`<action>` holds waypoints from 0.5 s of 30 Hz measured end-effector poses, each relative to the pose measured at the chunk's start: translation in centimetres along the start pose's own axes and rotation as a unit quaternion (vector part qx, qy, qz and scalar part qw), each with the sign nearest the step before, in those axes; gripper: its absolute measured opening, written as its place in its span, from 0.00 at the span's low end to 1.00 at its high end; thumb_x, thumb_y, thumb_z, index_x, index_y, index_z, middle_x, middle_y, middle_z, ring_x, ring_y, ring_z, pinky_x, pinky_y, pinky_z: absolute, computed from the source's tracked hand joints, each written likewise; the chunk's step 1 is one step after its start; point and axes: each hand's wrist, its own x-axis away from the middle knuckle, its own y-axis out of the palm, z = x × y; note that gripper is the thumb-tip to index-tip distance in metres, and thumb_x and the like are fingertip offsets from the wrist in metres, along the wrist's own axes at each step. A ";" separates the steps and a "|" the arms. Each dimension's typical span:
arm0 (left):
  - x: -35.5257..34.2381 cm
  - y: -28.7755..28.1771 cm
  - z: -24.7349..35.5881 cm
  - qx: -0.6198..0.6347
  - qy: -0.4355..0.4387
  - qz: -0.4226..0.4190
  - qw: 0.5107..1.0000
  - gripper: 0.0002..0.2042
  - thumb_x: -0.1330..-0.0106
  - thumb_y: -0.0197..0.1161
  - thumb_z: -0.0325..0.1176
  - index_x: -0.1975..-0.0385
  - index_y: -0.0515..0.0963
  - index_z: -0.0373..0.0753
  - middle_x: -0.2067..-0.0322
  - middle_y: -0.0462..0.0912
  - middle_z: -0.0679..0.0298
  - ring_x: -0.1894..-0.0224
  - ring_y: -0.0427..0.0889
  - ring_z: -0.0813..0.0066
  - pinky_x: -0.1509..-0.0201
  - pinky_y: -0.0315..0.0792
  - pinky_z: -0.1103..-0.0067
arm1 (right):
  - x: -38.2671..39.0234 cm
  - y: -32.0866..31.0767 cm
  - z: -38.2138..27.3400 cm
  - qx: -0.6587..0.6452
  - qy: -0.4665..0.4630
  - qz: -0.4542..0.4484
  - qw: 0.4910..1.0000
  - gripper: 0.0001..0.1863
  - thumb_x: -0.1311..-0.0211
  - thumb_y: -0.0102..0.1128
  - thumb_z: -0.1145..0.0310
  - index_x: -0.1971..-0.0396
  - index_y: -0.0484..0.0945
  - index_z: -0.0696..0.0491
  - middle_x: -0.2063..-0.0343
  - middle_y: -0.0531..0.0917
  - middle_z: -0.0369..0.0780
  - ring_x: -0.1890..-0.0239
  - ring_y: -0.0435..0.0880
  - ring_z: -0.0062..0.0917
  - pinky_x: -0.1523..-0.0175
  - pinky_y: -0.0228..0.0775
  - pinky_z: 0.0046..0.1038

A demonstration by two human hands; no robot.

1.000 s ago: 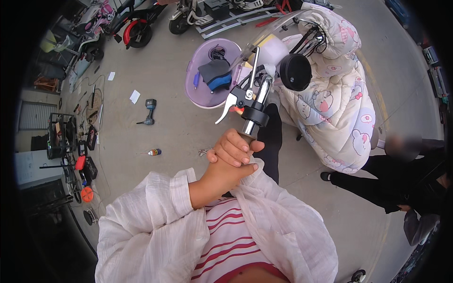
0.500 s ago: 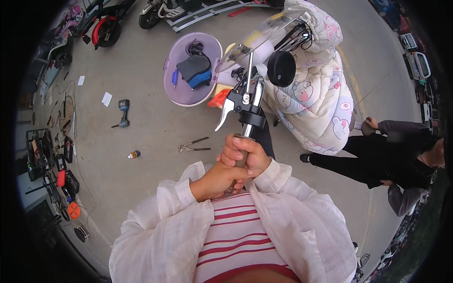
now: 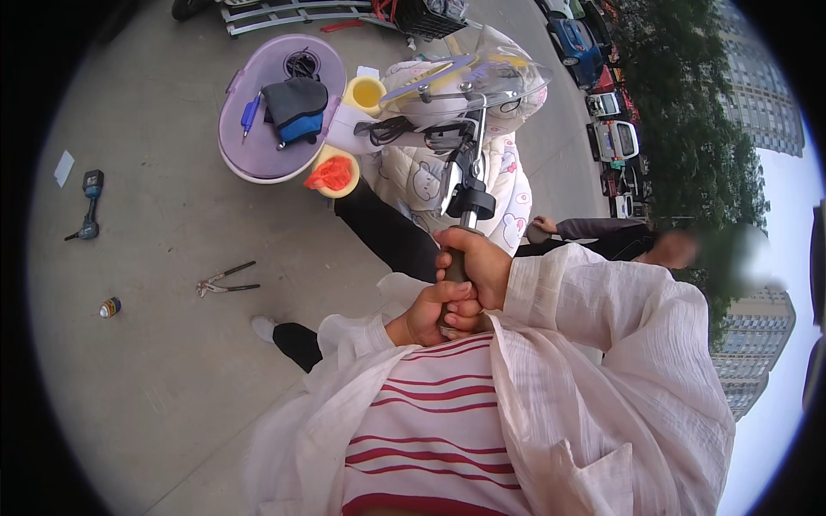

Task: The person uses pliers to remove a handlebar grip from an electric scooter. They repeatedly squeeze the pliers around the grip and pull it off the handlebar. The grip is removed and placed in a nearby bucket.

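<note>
Both of my hands are closed around the brown-grey rubber grip [image 3: 454,273] of a scooter handlebar, close to my striped shirt. My right hand [image 3: 484,262] wraps the upper part of the grip. Just below it, touching it, my left hand [image 3: 430,311] grips the lower end. Beyond my hands the metal bar runs through a black clamp [image 3: 472,204], with a silver brake lever [image 3: 448,187] beside it. A clear windshield [image 3: 508,90] stands at the far end. A cream quilted cover [image 3: 426,182] with cartoon prints hangs behind the handlebar.
A lilac bin [image 3: 237,129] holds a grey-blue cloth item [image 3: 297,107], a blue pen-like tool and a coiled cable. Two yellow cups adjoin it, one with an orange-red cloth [image 3: 331,175]. Pliers [image 3: 225,279], a cordless drill [image 3: 90,206] and a small can [image 3: 110,307] lie leftward. A person [image 3: 594,241] stands right.
My view has swung to the right, bringing trees and buildings in. The handlebar is turned and its lever sits differently. My hands still hold the grip, with my right arm raised more.
</note>
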 end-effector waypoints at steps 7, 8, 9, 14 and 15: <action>0.4 -1.4 -1.1 0.101 0.001 -0.089 0.991 0.11 0.34 0.59 0.42 0.75 0.67 0.48 0.84 0.60 0.79 0.84 0.60 0.91 0.84 0.57 0.90 | 1.6 2.3 -0.4 0.093 0.103 0.130 0.982 0.15 0.38 0.58 0.53 0.74 0.68 0.47 0.79 0.74 0.32 0.82 0.72 0.21 0.73 0.72 0.31; 0.6 -1.4 -1.0 0.090 0.011 -0.059 0.994 0.12 0.34 0.60 0.42 0.75 0.67 0.47 0.84 0.61 0.78 0.85 0.60 0.92 0.85 0.56 0.91 | 2.1 2.5 -0.4 0.058 0.105 0.117 0.986 0.15 0.39 0.61 0.54 0.73 0.68 0.47 0.78 0.74 0.32 0.82 0.72 0.21 0.75 0.71 0.29; 0.6 -0.7 -0.8 0.077 0.017 -0.023 0.997 0.12 0.34 0.60 0.42 0.75 0.67 0.47 0.84 0.61 0.78 0.85 0.60 0.92 0.85 0.55 0.93 | 1.7 1.7 -0.2 0.043 0.069 0.085 0.993 0.16 0.39 0.62 0.54 0.73 0.68 0.48 0.79 0.74 0.33 0.83 0.71 0.21 0.77 0.71 0.29; -0.1 2.0 0.1 -0.002 0.017 0.126 0.992 0.09 0.33 0.58 0.39 0.69 0.69 0.43 0.82 0.66 0.74 0.82 0.66 0.86 0.83 0.61 0.86 | -0.3 -2.8 1.0 -0.107 -0.029 -0.185 0.977 0.15 0.37 0.62 0.56 0.70 0.69 0.50 0.76 0.75 0.37 0.75 0.74 0.22 0.71 0.72 0.24; -0.2 2.8 0.3 -0.078 0.016 0.192 0.978 0.09 0.33 0.58 0.39 0.69 0.69 0.43 0.81 0.67 0.73 0.82 0.67 0.84 0.82 0.61 0.85 | -1.5 -3.9 1.5 -0.156 -0.037 -0.254 0.954 0.15 0.36 0.62 0.56 0.70 0.69 0.50 0.75 0.75 0.37 0.72 0.75 0.23 0.68 0.73 0.24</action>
